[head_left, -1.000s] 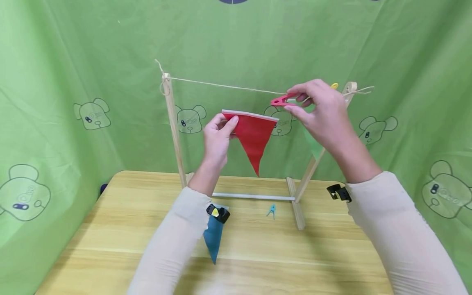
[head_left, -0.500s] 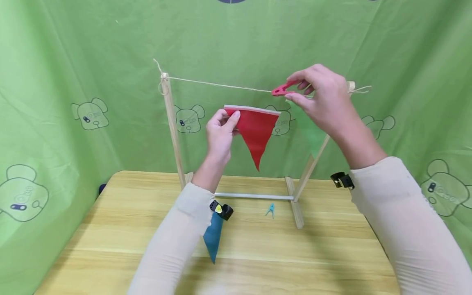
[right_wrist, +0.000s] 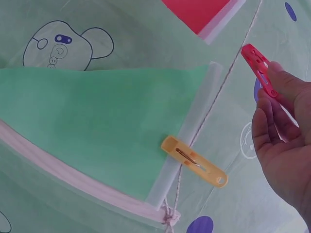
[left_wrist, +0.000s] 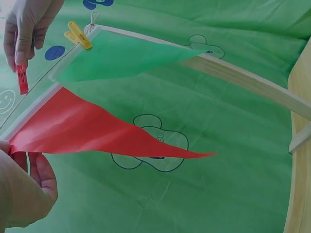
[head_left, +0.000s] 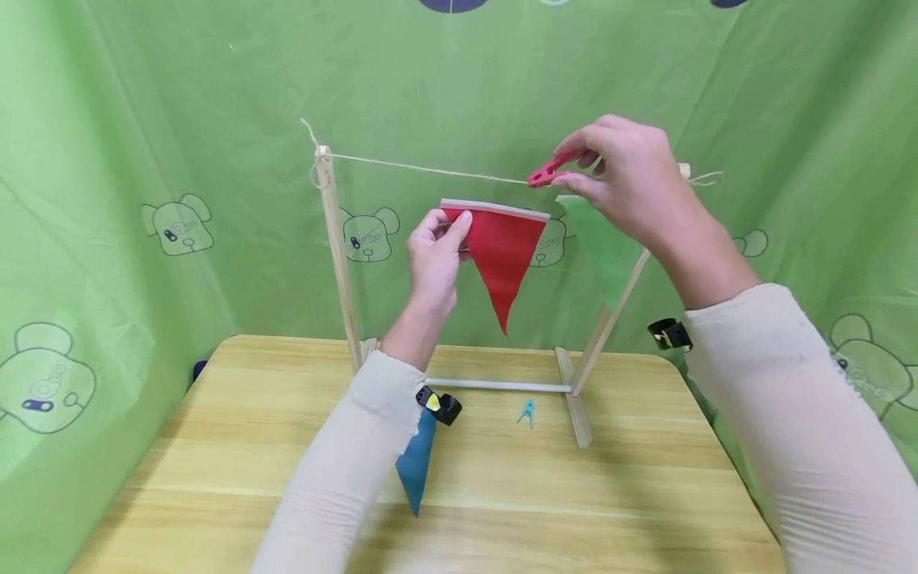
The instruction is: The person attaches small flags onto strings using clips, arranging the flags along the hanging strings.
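My left hand pinches a red triangular pennant by the left end of its white top edge, just below the string. The pennant's tip hangs down. Up at the string, my right hand pinches a red clothespin by its handle ends; its nose is close to the string, above the pennant's right corner. Whether the clothespin touches the string I cannot tell. A green pennant hangs at the string's right end, held by a yellow clothespin.
A wooden frame with a left post and a right post carries the string. A white rod joins its feet. On the table lie a light blue clothespin and a blue pennant, partly behind my left forearm.
My right hand has risen with the red clothespin to string height. My left hand has lifted the red pennant slightly up and to the right.
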`<action>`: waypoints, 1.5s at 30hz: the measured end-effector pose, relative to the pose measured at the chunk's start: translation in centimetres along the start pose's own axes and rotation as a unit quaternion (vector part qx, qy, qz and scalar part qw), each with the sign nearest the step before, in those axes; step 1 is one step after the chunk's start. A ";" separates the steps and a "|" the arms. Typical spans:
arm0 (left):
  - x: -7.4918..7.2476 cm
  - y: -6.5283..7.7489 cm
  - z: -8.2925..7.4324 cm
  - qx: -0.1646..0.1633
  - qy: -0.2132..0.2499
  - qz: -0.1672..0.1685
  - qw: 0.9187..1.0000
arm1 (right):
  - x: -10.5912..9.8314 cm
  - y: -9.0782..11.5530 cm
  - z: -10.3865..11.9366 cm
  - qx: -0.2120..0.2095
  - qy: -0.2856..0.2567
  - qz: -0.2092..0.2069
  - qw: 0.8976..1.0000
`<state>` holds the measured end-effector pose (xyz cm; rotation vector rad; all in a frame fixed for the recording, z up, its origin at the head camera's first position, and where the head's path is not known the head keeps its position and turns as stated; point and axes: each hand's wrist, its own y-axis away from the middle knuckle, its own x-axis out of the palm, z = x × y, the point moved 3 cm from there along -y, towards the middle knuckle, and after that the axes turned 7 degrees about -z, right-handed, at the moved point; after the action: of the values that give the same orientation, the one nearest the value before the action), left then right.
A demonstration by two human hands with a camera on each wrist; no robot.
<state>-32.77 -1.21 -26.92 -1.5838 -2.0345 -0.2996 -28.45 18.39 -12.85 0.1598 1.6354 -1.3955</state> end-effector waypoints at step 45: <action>2.2 -0.4 -0.7 -0.015 0.012 -0.016 1.000 | 0.1 -3.7 1.0 -0.011 0.030 0.110 0.993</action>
<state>-33.28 0.20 -25.08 -1.5595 -2.0465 -0.3610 -30.27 16.31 -10.27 0.3612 1.6274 -1.2154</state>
